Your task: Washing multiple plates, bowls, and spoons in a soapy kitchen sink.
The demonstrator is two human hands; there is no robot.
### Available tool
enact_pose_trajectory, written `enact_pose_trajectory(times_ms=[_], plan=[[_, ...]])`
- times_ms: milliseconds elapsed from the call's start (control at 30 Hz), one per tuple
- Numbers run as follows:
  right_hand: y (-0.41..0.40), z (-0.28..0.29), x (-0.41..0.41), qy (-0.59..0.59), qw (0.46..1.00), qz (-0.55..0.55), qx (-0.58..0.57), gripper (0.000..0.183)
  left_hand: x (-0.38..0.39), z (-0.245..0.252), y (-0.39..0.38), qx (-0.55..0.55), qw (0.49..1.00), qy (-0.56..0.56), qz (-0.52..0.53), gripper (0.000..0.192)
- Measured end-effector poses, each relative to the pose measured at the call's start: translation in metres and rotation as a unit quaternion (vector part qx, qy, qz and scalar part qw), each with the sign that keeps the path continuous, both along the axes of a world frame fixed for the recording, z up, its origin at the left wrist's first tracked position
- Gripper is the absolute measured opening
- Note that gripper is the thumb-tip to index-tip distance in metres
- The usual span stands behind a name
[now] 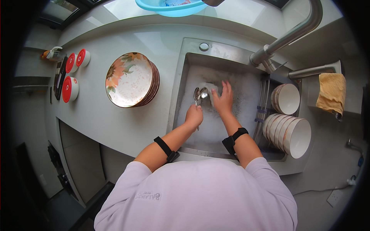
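Over the soapy water of a stainless steel sink (180, 72), my left hand (194, 115) is closed around the handles of metal spoons (203, 93), their bowls pointing away from me. Close by on the right, my right hand (224, 99) has its fingers spread beside a pale, wet cloth (212, 86), partly hidden by the hand. Whether the fingers grip the cloth I cannot tell. Foam covers the water, and anything beneath it is hidden.
Stacked flowered plates (130, 80) stand left of the sink. White bowls (300, 138) sit in a rack at its right, near the faucet (289, 36) and a yellow cloth (331, 91). Red-lidded containers (68, 89) are farther left; a blue basin (176, 10) is behind.
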State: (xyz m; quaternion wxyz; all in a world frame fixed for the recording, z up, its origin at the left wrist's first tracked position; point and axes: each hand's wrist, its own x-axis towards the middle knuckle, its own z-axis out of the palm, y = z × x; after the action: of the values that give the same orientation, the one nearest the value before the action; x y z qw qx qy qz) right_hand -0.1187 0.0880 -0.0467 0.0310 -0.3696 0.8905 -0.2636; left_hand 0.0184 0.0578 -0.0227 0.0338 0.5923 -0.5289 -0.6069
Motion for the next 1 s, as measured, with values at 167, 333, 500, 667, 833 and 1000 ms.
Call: enact_pose_trajectory(times_ms=[167, 333, 500, 667, 833, 1000], plan=[[-0.003, 0.004, 0.011, -0.487, 0.872, -0.046, -0.008, 0.046, -0.013, 0.009, -0.006, -0.106, 0.992, 0.031, -0.053, 0.018], [-0.002, 0.042, 0.018, -0.754, 0.656, 0.036, -0.007, 0.031, -0.022, 0.047, -0.008, 0.103, 0.988, 0.109, 0.039, 0.02], [-0.005, 0.029, 0.019, -0.678, 0.733, 0.043, -0.047, 0.028, 0.0, 0.021, -0.025, -0.014, 0.983, 0.063, -0.174, 0.021], [0.008, 0.03, -0.011, -0.525, 0.834, 0.154, 0.066, 0.03, 0.007, 0.082, -0.035, -0.378, 0.9, -0.048, -0.212, 0.028], [0.009, 0.059, -0.014, -0.287, 0.875, 0.358, 0.157, 0.026, 0.007, 0.081, -0.053, -0.516, 0.776, 0.022, -0.363, 0.032], [-0.006, 0.067, -0.023, -0.196, 0.888, 0.391, 0.144, 0.021, 0.003, 0.056, -0.058, -0.105, 0.943, -0.04, -0.314, 0.028]])
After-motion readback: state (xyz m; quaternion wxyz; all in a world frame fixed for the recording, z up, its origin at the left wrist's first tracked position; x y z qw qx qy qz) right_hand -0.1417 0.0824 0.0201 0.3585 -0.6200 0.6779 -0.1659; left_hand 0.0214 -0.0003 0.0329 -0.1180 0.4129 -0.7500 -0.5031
